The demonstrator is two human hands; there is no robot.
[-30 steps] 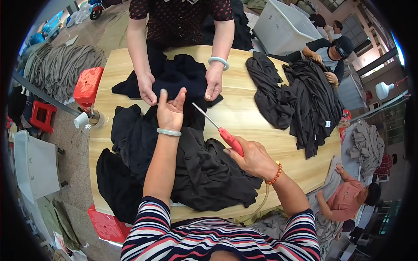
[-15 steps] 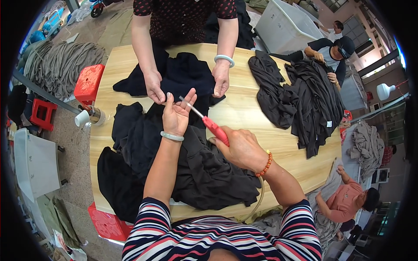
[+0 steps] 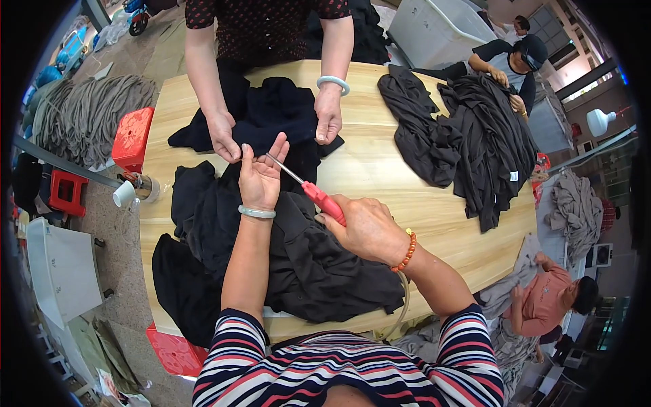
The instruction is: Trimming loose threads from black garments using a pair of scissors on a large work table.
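Note:
My right hand [image 3: 369, 227] is closed around the red handle of an air blow gun [image 3: 324, 202] with a thin metal tube and a hose trailing from below. The tube's tip reaches the fingers of my left hand [image 3: 260, 183]. That hand is palm up with its fingers apart, and I see nothing held in it. Under my arms lies a heap of dark grey and black garments [image 3: 325, 264]. A co-worker's hand [image 3: 222, 136] almost meets my left fingertips. The co-worker's other hand [image 3: 327, 119] is beside a navy garment [image 3: 278, 108] across the table.
The wooden table [image 3: 366, 176] also bears dark brown garments [image 3: 491, 142] on the right, handled by another person. A red stool [image 3: 132, 139] and a cup [image 3: 124, 195] are at the left edge. A white bin [image 3: 441, 34] stands beyond.
The whole view has shifted slightly, so most things on and near the table sit further left. My hands and the blow gun keep nearly the same pose; the tube looks sharper now.

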